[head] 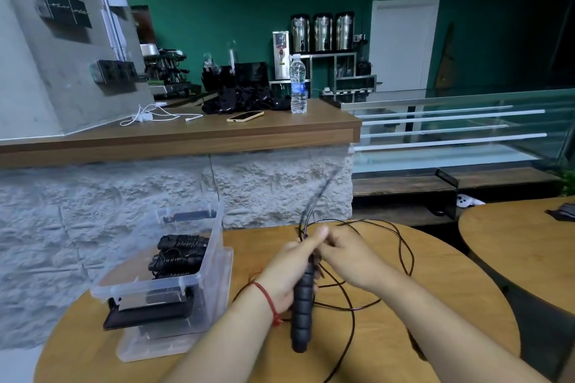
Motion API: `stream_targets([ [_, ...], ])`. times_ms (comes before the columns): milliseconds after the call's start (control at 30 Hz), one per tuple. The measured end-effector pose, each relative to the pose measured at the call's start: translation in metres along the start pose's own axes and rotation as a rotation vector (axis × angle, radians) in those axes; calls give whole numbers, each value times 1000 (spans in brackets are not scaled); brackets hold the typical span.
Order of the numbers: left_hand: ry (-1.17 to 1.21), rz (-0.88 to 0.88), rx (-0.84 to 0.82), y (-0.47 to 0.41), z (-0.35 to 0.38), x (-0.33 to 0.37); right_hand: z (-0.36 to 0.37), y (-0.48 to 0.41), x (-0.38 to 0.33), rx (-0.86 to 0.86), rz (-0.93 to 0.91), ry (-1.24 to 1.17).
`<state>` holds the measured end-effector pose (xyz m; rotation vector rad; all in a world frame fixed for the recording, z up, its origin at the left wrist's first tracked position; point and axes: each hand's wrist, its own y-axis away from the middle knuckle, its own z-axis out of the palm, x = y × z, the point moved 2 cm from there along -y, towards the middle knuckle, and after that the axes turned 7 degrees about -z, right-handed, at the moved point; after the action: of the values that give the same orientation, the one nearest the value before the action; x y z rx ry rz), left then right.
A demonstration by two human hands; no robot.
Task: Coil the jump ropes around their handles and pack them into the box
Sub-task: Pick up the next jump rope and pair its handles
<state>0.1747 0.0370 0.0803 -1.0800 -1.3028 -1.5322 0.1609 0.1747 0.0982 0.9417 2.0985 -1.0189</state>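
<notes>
My left hand (292, 267), a red string round its wrist, grips the black ribbed jump rope handles (302, 314) upright above the round wooden table (435, 305). My right hand (348, 253) pinches the thin black rope (401, 246) right at the top of the handles. The rope loops loosely over the table to the right and below, and one blurred strand sticks up behind my hands. A clear plastic box (174, 286) stands at the left of the table. Inside it lie coiled jump ropes (180, 250), with the rope wound round their handles.
A clear lid lies under the box. Behind the table runs a white stone-faced counter with a wooden top (193, 134) carrying a phone (245, 116), a water bottle (298, 84), white cables and black gear. A second wooden table (529, 233) stands at right.
</notes>
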Motion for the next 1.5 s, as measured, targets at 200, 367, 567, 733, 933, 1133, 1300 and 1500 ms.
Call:
stream_targets([
  [200, 220, -170, 59, -6, 8, -11, 5, 8, 6, 1, -8, 69],
  [367, 406, -96, 14, -11, -15, 6, 3, 20, 25, -59, 35, 55],
  [567, 662, 78, -30, -2, -77, 60, -19, 45, 55, -66, 152, -7],
  [733, 859, 318, 74, 3, -159, 109, -42, 66, 90, 25, 277, -101],
  [933, 732, 385, 210, 13, -182, 116, -52, 72, 102, 154, 379, -199],
  [1133, 424, 229, 196, 7, -126, 80, -44, 41, 70, 277, 310, -317],
  [1300, 64, 145, 111, 3, -66, 41, -31, 18, 36, 250, 177, -282],
  [1500, -106, -32, -65, 8, 1, 7, 4, -2, 4, 128, 41, -273],
])
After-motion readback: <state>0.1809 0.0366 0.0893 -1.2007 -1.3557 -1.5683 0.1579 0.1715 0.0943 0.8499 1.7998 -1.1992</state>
